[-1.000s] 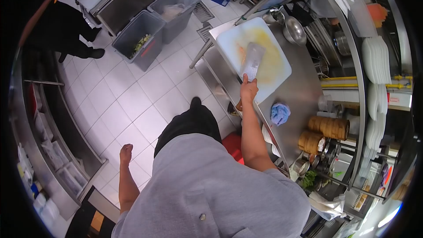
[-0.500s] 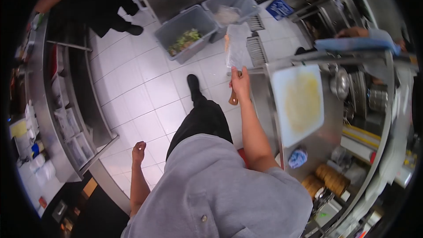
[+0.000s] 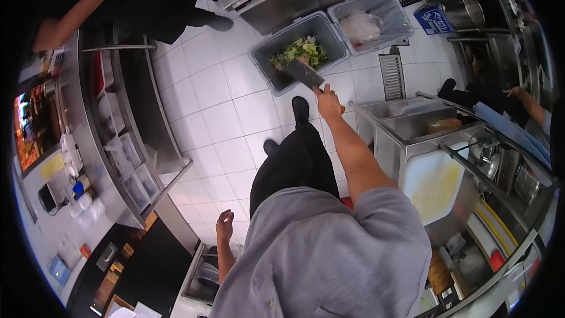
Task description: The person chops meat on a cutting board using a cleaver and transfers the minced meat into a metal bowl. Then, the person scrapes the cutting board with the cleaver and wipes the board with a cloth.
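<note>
My right hand point(image 3: 327, 105) is closed around the handle of a cleaver point(image 3: 305, 75), its broad, dark blade angled away from me. The blade's tip overlaps the near side of a grey bin point(image 3: 268, 70) on the floor; whether it touches the bin or its contents, I cannot tell. Green leafy scraps point(image 3: 306, 51) lie inside, with some tan bits near the blade. Low at my side hangs my left hand point(image 3: 224, 225), loosely curled, a gap between thumb and fingers and nothing visible in it.
A second grey bin point(image 3: 385, 41) holds a clear plastic bag point(image 3: 360, 27). At right, a stained white cutting board point(image 3: 435, 182) lies on a steel counter. A person in black point(image 3: 141, 9) stands at upper left; another person's arm point(image 3: 529, 106) shows at right. Steel shelving point(image 3: 88, 141) runs along the left.
My right hand has brought the cleaver forward to the scrap bin, and its blade has turned from bright to dark. The view has shifted, with both bins now farther right. My left hand still hangs low.
</note>
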The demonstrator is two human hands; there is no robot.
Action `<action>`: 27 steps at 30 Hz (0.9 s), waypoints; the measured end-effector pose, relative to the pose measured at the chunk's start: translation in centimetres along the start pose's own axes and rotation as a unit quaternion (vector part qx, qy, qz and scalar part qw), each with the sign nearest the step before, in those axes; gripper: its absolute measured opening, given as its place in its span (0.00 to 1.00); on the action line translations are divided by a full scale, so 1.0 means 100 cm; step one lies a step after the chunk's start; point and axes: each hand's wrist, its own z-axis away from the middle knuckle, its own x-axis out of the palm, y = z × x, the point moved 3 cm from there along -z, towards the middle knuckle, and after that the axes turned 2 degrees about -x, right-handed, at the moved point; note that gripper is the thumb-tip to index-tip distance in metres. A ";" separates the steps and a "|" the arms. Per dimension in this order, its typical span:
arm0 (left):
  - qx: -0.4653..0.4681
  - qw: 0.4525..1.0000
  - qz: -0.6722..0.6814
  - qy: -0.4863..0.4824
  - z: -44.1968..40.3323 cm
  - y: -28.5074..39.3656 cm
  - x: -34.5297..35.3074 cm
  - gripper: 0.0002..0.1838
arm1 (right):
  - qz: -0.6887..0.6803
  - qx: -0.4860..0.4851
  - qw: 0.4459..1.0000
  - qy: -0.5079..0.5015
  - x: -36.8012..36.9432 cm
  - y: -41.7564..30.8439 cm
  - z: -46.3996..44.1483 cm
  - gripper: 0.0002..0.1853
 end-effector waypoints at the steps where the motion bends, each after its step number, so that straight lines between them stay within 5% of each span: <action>1: 0.000 1.000 -0.013 -0.018 -0.008 0.010 0.002 0.20 | 0.004 -0.002 1.000 0.008 0.002 0.005 0.010 0.37; 11: 0.253 0.963 -0.089 -0.031 -0.175 0.123 -0.049 0.19 | -0.118 0.108 0.987 -0.009 -0.021 0.012 0.175 0.33; 16: 0.340 0.900 -0.236 -0.136 -0.309 0.159 -0.047 0.20 | -0.203 0.275 0.925 0.168 -0.049 -0.019 0.352 0.26; 20: 0.390 0.849 -0.345 -0.092 -0.289 0.243 -0.025 0.18 | -0.194 0.349 0.830 0.390 -0.032 -0.011 0.478 0.30; 22: 0.515 0.805 -0.283 -0.080 -0.268 0.287 0.007 0.19 | -0.218 0.388 0.781 0.439 -0.033 0.001 0.506 0.30; 24: 0.576 0.755 -0.294 -0.110 -0.209 0.328 0.060 0.20 | -0.182 0.486 0.703 0.487 -0.045 0.036 0.525 0.31; 27: 0.650 0.683 -0.255 -0.214 -0.057 0.378 0.146 0.18 | -0.179 0.507 0.649 0.538 -0.019 0.127 0.510 0.32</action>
